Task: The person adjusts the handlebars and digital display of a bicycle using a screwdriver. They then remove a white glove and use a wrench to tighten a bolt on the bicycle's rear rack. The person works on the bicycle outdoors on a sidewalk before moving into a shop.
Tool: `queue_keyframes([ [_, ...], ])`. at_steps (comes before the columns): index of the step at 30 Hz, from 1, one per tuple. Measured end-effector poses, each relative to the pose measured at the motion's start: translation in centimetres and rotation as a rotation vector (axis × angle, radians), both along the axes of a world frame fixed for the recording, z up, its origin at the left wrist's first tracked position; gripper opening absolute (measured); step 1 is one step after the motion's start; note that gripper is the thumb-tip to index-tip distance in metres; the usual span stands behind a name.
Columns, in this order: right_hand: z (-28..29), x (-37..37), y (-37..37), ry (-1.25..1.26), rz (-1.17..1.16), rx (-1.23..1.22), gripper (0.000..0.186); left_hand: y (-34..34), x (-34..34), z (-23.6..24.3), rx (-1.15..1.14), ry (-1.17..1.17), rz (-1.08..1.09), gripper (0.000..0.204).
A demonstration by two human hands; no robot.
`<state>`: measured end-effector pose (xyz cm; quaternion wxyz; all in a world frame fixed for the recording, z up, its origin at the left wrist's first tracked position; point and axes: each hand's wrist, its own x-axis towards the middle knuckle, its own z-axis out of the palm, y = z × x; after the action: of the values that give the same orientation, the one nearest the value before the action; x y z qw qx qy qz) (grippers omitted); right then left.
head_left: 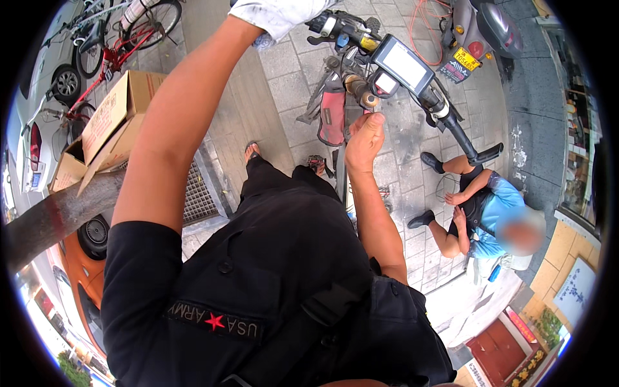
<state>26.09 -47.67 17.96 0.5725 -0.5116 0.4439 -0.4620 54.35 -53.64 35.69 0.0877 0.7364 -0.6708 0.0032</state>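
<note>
My left hand (280, 16) wears a white glove and reaches to the top edge of the view, beside the left end of a bicycle handlebar (345, 29). Its fingers are cut off or hidden there. My right hand (366, 142) is bare and closed, thumb on top, just below the bicycle's stem cap (369, 100). Whatever its fingers hold, if anything, cannot be made out. A phone-like screen (404, 64) is mounted on the bar, with a smaller display (387, 84) beneath it. A red and grey bag (332, 109) hangs by the frame, left of my right hand.
To the right, a person in a blue shirt (506, 200) sits low with legs stretched toward the bicycle. A grey scooter (480, 35) and an orange hose (419, 26) are beyond. Left are an open cardboard box (113, 122), a trunk (64, 209), a metal grate (200, 193) and parked bicycles (116, 51).
</note>
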Motion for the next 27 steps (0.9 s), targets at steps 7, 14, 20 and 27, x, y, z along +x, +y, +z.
queue_keyframes([
  [7, 0.6, 0.1, 0.1, -0.077, -0.046, 0.138, 0.060, 0.7, 0.5, 0.8, 0.020, 0.122, 0.018, 0.050],
  [14, 1.4, 0.2, 0.2, -0.081, -0.065, 0.232, 0.064, 0.2, 2.0, -0.8, -0.017, 0.078, -0.072, 0.035],
  [20, 1.6, 0.1, 0.1, -0.083, -0.082, 0.301, 0.063, 0.1, 2.5, -1.6, -0.063, 0.121, -0.069, 0.036],
  [27, 2.5, -0.5, 0.2, -0.089, -0.123, 0.400, 0.062, -0.1, 2.3, -2.6, -0.163, 0.169, -0.106, 0.037],
])
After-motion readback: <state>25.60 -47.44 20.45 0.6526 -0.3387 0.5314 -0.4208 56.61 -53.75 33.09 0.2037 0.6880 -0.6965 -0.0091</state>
